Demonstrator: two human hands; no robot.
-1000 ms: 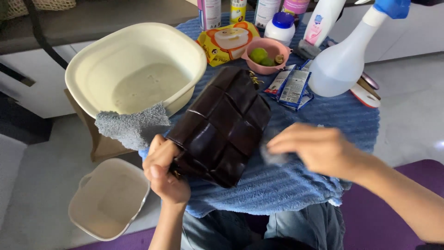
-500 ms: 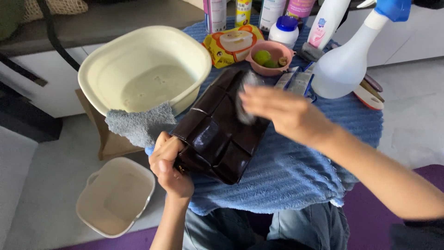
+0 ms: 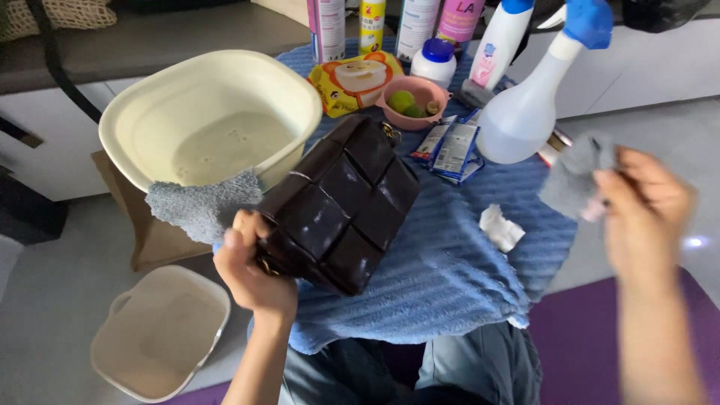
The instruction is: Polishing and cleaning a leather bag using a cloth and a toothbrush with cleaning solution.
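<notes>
Your left hand (image 3: 255, 274) clamps the dark brown quilted handbag (image 3: 341, 202) at its near end — long axis runs up-right, away from you, on the blue towel (image 3: 450, 277). Right hand (image 3: 649, 206), blurred, pinches a grey cloth (image 3: 574, 176) well right of the bag. Beyond the bag: blue sachets (image 3: 454, 146), yellow wipes pack (image 3: 356, 81), white spray bottle (image 3: 525, 112).

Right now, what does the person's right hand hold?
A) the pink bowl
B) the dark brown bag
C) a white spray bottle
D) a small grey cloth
D: the right hand is raised off to the side with a small grey cloth in its fingers, while the left hand grips the dark brown bag on the blue towel.
</notes>
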